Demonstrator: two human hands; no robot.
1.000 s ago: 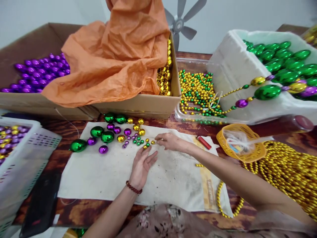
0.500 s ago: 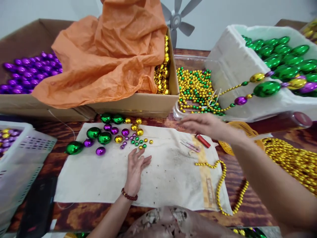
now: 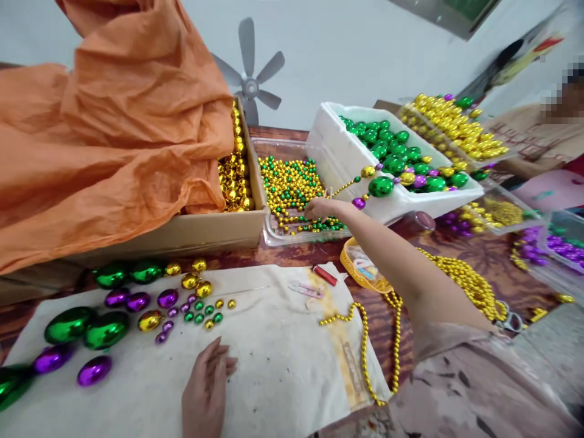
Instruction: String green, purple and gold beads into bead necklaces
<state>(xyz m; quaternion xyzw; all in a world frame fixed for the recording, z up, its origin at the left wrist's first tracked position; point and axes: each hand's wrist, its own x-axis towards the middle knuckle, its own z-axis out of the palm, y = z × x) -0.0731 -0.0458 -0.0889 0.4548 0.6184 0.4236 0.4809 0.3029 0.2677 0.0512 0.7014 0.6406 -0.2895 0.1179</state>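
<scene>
My left hand (image 3: 207,389) rests low on the white cloth (image 3: 274,365), fingers loosely apart and holding nothing. Just beyond it lie small green beads (image 3: 199,317), purple beads (image 3: 168,298) and gold ones, with larger green ovals (image 3: 107,330) to the left. My right hand (image 3: 320,208) reaches over the clear bin (image 3: 274,237) of small gold and green beads, near a white thread end; its fingertips are hard to make out, so any grip is unclear. A strung necklace with a large green bead (image 3: 381,186) hangs over the foam box (image 3: 326,131).
Orange cloth (image 3: 150,121) covers a cardboard box (image 3: 219,231). Red-handled tool (image 3: 325,275), scissors (image 3: 303,288) and a gold bead strand (image 3: 364,340) lie on the white cloth. A yellow basket (image 3: 349,267) stands beside it. Another person (image 3: 533,134) sits at the far right.
The view has turned to the right, bringing a person into sight. My right hand has moved from above the white cloth's back edge to the bead bin. My left hand stays over the cloth.
</scene>
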